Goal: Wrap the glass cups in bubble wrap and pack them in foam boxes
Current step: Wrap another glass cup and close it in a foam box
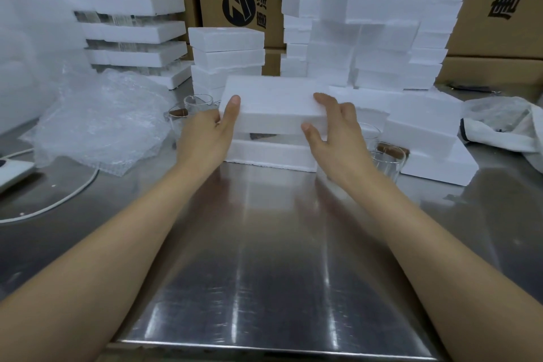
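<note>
Head view: a foam lid (273, 103) is gripped at both ends (arms stretched forward), left hand (211, 132) and right hand (335, 138) clamped on it, just above the foam box (270, 154) on the steel table (264, 244).

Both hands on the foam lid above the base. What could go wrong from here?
1. The foam lid, gripped by the left hand and right hand, is above the foam base with a gap, and something dark shows in it. If the contents stand proud, pressing down may crack foam or glass.
2. An unwrapped glass cup stands beside the right wrist, and more glass cups stand behind the left hand. A sideways move could knock them over.
</note>
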The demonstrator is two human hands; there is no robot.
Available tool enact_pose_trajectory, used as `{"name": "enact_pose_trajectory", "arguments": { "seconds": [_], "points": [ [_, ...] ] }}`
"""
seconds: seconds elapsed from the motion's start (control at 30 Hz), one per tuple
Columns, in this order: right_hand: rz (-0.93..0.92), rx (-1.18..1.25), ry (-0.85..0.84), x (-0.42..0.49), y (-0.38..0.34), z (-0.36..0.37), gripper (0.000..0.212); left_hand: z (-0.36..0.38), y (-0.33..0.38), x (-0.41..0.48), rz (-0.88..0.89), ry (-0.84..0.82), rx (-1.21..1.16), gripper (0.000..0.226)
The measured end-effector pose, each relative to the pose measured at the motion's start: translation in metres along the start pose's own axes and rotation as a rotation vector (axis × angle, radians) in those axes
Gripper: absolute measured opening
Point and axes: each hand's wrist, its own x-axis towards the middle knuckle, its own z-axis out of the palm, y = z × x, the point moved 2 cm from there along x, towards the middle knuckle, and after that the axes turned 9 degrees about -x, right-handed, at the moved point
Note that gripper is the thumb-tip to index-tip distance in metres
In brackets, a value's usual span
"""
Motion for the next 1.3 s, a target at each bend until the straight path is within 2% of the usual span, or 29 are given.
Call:
{"name": "enact_pose_trajectory", "arguments": {
  "seconds": [0.17,0.23,0.33,0.47,0.57,0.67,0.83,0.93,1.03,1.2,1.3],
  "points": [
    [0.016,-0.016,0.042,0.000,-0.002,-0.001,0.050,0.007,0.004,-0.003,0.010,-0.045,-0.214,0.041],
    [0.017,-0.021,0.021,-0.001,-0.001,0.001,0.050,0.009,0.002,-0.003,-0.025,-0.082,-0.280,0.044],
    [0.024,-0.020,0.024,-0.001,-0.001,0.002,0.049,0.009,-0.003,0.000,-0.042,-0.121,-0.232,0.054],
    [0.025,-0.013,0.025,0.000,0.000,0.002,0.047,0.010,-0.007,0.002,-0.040,-0.142,-0.212,0.055],
    [0.032,0.000,0.015,0.001,0.002,0.002,0.045,0.010,-0.007,0.002,-0.065,-0.108,-0.196,0.056],
    [0.017,-0.020,0.009,0.001,0.002,0.003,0.043,0.007,-0.004,0.004,-0.117,-0.060,-0.153,0.071],
    [-0.002,-0.064,-0.031,0.001,0.001,0.004,0.043,0.003,-0.009,0.007,-0.186,-0.075,-0.134,0.047],
    [0.003,-0.087,-0.061,0.001,0.002,0.004,0.042,0.002,-0.011,0.008,-0.184,-0.076,-0.174,0.047],
    [0.012,-0.111,-0.084,0.002,0.003,0.004,0.040,0.001,-0.010,0.008,-0.199,-0.065,-0.205,0.061],
    [-0.007,-0.138,-0.100,0.002,0.000,0.004,0.038,-0.001,-0.014,0.009,-0.273,-0.054,-0.305,0.041],
    [0.009,-0.102,-0.117,0.002,0.002,0.002,0.037,-0.006,-0.012,0.009,-0.316,-0.090,-0.374,0.046]
  ]
}}
